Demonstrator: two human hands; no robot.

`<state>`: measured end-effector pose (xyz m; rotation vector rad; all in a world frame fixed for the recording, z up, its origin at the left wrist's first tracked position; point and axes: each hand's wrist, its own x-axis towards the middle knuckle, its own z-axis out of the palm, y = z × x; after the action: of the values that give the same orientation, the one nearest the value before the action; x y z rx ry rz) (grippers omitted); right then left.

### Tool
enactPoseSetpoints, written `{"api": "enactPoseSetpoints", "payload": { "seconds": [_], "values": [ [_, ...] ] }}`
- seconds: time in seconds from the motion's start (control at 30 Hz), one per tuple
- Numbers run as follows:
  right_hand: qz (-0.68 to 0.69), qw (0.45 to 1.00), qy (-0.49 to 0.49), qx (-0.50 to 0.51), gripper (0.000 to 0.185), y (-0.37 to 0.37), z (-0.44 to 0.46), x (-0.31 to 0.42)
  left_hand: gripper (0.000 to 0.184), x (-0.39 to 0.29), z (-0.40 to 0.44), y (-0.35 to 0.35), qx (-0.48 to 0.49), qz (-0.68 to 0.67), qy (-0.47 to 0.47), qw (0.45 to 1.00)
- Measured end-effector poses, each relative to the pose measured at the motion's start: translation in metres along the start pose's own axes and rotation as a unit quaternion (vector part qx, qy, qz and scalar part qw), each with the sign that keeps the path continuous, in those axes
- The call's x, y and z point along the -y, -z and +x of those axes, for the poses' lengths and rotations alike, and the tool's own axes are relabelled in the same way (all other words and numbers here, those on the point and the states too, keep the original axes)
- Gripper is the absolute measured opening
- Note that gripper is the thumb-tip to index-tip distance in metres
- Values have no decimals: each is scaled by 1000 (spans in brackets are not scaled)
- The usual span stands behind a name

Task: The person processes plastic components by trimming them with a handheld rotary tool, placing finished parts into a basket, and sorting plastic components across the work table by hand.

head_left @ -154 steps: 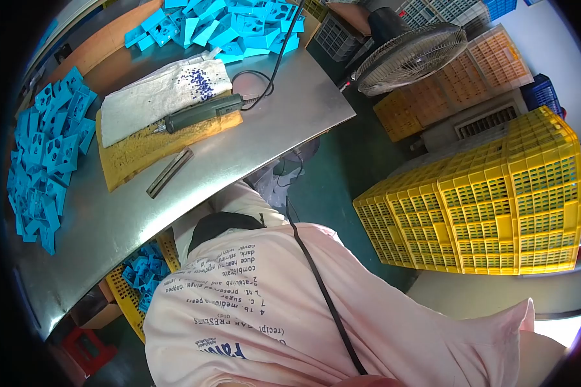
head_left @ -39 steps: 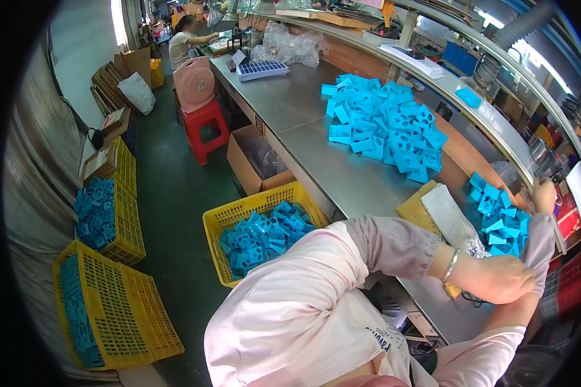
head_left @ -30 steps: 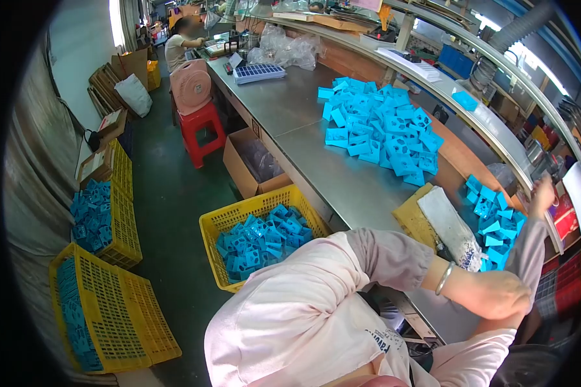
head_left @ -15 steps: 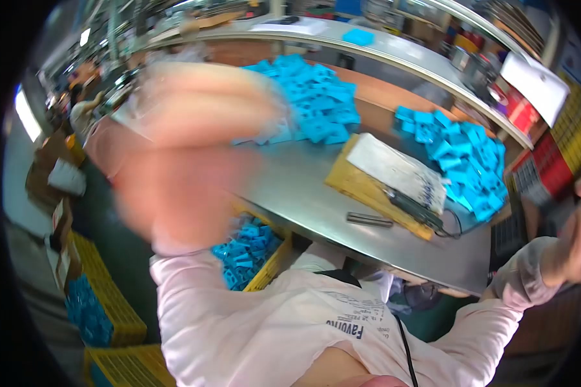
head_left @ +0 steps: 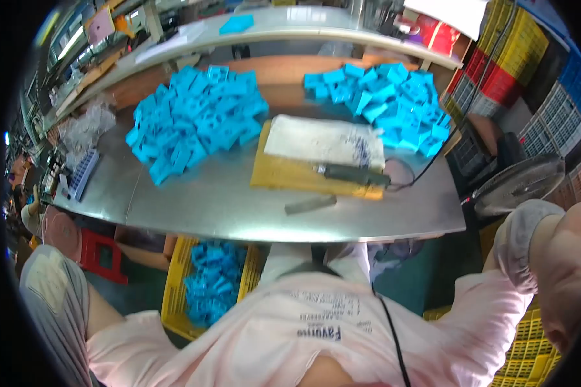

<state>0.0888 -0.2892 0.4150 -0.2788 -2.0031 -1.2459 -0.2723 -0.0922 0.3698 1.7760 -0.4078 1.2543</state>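
Observation:
My right hand (head_left: 571, 271) is at the right edge, raised beside the fan and cut off by the frame; its fingers cannot be made out. At the left edge my other arm shows only as a grey sleeve (head_left: 53, 290), with the hand out of view. On the metal table (head_left: 213, 209) lie a larger pile of blue parts (head_left: 197, 116) and a smaller pile (head_left: 394, 103). Between them a white cloth (head_left: 323, 138) lies on a yellow pad (head_left: 274, 174). A dark green electric screwdriver (head_left: 355, 175) rests there, with a metal bar (head_left: 310, 205) in front.
A yellow crate (head_left: 174, 297) of blue parts stands below the table. A fan (head_left: 519, 187) and stacked crates (head_left: 565, 109) are at the right. At the left are a red stool (head_left: 103, 255) and a co-worker (head_left: 31, 216). A shelf (head_left: 290, 35) runs behind the table.
The view has swung round to face the table squarely. My left hand, blurred in front of the camera half a second ago, has left the view. My right hand remains at the right edge, now nearer.

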Motion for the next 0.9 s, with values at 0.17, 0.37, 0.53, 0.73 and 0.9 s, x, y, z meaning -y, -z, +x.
{"api": "enactPoseSetpoints", "payload": {
  "seconds": [0.17,0.37,0.53,0.73,0.9],
  "values": [
    [-7,999,39,33,34,10,3,15,17,12,-11,-8,-7,-43,3,999],
    [-16,1000,10,23,37,16,-1,14,21,10,-8,-10,-17,-64,45,997],
    [-52,998,-23,25,40,35,-4,25,26,14,5,-20,-16,-107,71,992],
    [-196,963,-179,-38,43,47,-44,52,31,14,12,-41,-16,-167,106,980],
    [-325,911,-246,-71,45,26,-92,80,28,36,14,-43,49,-178,105,977]
  ]
}}
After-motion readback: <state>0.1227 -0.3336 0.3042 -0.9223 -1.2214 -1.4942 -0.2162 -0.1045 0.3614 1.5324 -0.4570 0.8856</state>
